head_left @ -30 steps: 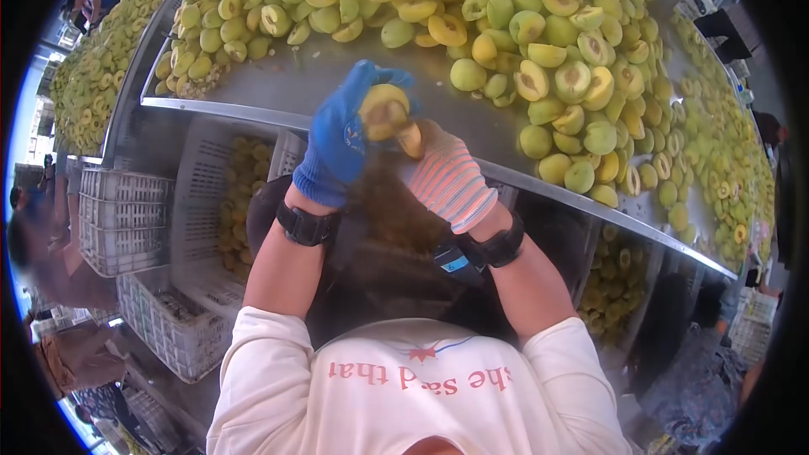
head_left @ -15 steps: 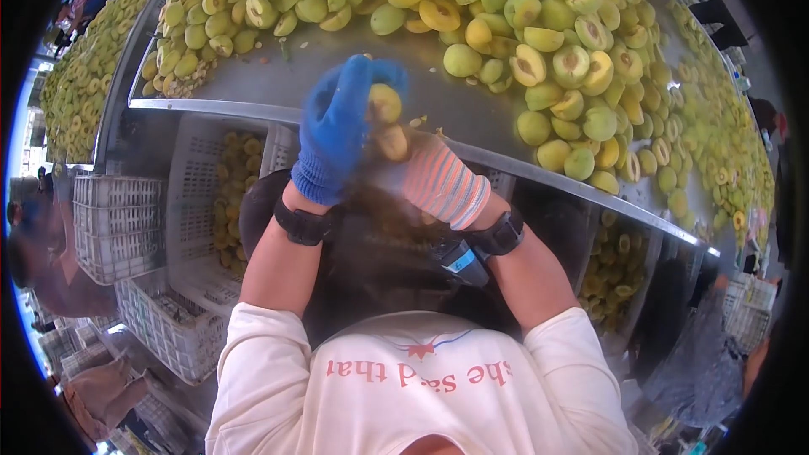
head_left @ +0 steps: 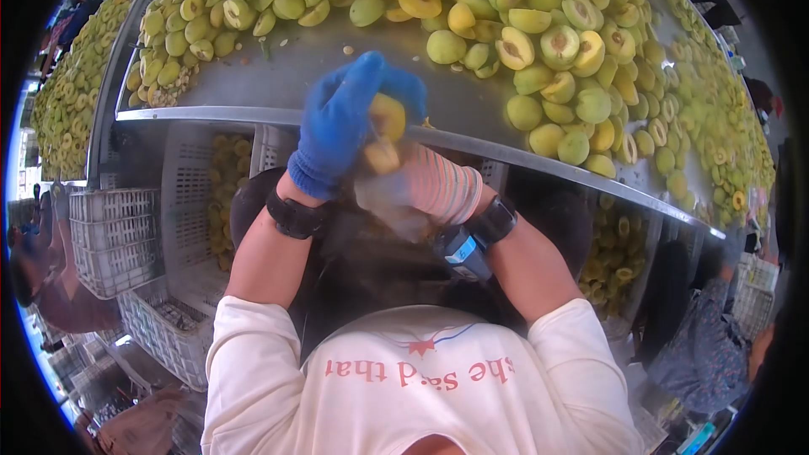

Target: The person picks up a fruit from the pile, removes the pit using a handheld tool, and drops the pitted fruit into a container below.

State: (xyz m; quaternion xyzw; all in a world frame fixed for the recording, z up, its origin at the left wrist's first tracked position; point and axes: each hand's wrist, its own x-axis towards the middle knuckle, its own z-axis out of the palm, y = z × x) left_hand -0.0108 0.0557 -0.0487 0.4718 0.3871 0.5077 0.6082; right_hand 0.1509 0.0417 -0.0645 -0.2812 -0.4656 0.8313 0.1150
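Note:
My left hand, in a blue knit glove, is closed around a yellow-green plum half above the table's metal edge. Just below it, a second yellow plum piece shows between my two hands. My right hand wears a striped orange-and-grey glove and sits close beside that lower piece. Its fingers are smeared by motion, and I cannot tell whether they grip anything. Ahead of both hands lies a big heap of halved plums on the metal table.
White plastic crates stand to the left, and a crate under the table holds plum halves. More halves show below the table at right. A dark device with a blue label is by my right wrist. Other people are at both sides.
My hands stay together, and the lower plum piece has shifted slightly down and left. My right hand has moved a little down. The whole view has shifted slightly.

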